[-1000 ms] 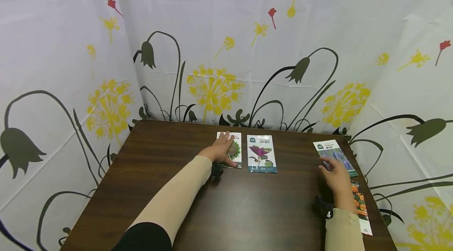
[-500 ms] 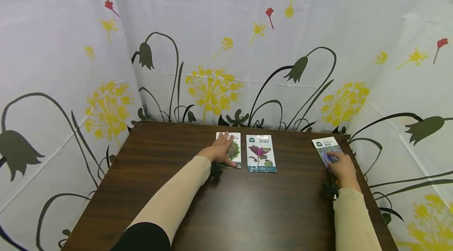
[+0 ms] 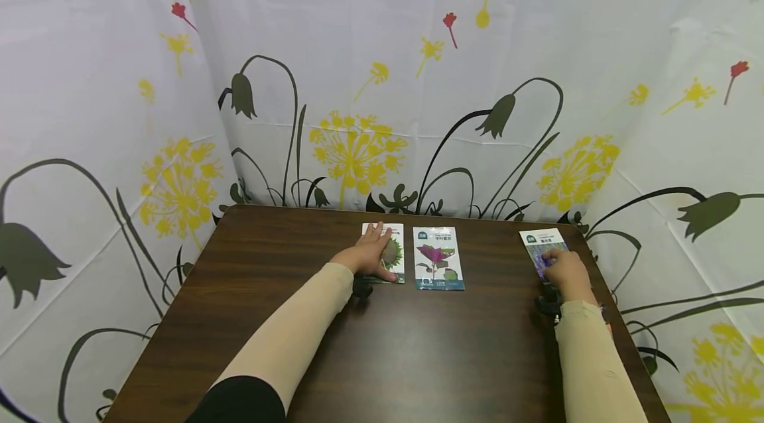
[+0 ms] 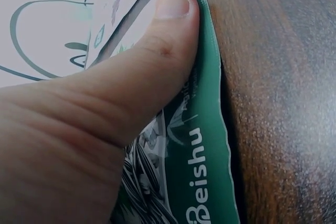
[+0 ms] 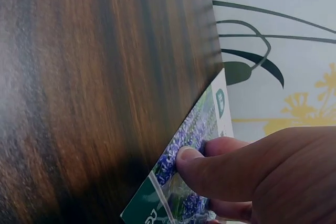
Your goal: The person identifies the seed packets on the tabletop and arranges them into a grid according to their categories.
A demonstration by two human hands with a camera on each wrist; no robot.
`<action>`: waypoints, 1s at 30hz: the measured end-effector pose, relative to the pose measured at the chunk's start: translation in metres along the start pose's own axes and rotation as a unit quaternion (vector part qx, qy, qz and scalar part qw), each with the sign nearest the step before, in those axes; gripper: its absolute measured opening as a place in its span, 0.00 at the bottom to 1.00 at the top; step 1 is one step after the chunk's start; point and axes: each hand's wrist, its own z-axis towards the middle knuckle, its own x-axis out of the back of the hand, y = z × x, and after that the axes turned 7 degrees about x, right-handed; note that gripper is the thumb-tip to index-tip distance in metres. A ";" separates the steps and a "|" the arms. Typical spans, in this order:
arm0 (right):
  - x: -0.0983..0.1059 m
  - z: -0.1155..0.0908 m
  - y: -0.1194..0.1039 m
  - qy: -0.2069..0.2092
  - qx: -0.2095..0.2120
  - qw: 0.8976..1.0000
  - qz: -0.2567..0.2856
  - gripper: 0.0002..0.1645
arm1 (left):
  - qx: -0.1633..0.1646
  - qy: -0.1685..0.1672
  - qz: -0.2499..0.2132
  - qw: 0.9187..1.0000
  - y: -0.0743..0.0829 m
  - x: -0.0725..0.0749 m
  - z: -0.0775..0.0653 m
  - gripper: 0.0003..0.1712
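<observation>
My left hand [image 3: 365, 254] lies spread on a seed packet [image 3: 394, 256] with a green, spiky round flower picture. In the left wrist view, its thumb [image 4: 152, 59] presses near the packet's green "Beishu" strip [image 4: 202, 124]. Just right of it lies a second seed packet [image 3: 438, 260] with a purple plant picture, untouched. At the table's far right, my right hand [image 3: 568, 275] pinches a lavender seed packet [image 3: 540, 242] with curled fingers. The right wrist view has the thumb [image 5: 197, 163] on the purple flower picture [image 5: 191, 129]; the other fingertips are partly hidden.
The dark wooden table [image 3: 442, 357] ends close beyond the packets and close to the right hand. A flower-printed white curtain [image 3: 382, 91] hangs behind it. A sliver of an orange packet [image 3: 609, 329] shows beside the right sleeve.
My right hand has moved forward from beside the lavender packet onto it, and its fingers have curled in. That packet has shifted slightly left. The left hand stays on its packet.
</observation>
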 end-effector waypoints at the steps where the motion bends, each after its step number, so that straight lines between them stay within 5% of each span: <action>1: 0.002 -0.002 -0.005 -0.008 -0.003 1.000 0.001 0.28 | -0.002 0.001 -0.006 1.000 0.000 0.001 -0.001 0.76; 30: -0.022 0.001 -0.059 -0.028 0.024 0.998 -0.052 0.30 | -0.010 0.000 0.011 1.000 -0.007 0.000 0.004 0.77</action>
